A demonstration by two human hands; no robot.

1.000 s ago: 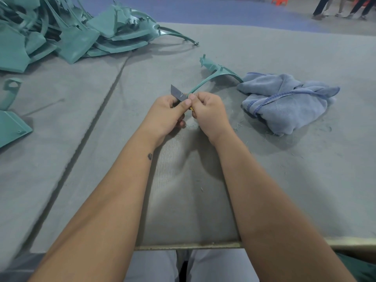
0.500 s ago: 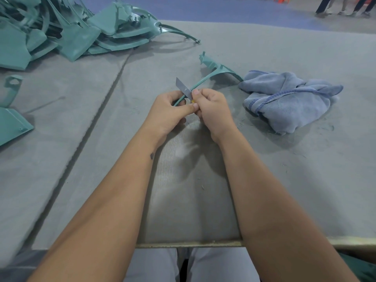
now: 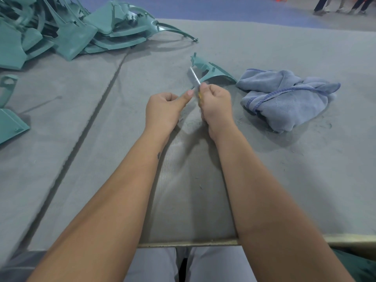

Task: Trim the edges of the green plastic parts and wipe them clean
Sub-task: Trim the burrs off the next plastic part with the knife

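A thin curved green plastic part (image 3: 211, 73) lies on the grey felt table (image 3: 264, 180), its near end running into my hands. My left hand (image 3: 162, 110) grips that near end, thumb stretched along it toward the blade. My right hand (image 3: 215, 102) is curled round a yellow-handled utility knife (image 3: 195, 77), whose grey blade sticks up and away against the part's edge. A crumpled blue cloth (image 3: 284, 98) rests just right of the part.
A heap of green plastic parts (image 3: 67, 31) fills the far left. More green parts (image 3: 8, 123) lie at the left edge. A seam (image 3: 97, 110) runs through the felt. People's legs (image 3: 343, 5) stand far back right. Green shavings dot the felt.
The knife blade has slid farther up along the part, away from me. My hands have drawn slightly apart, and my left thumb now points toward the blade.
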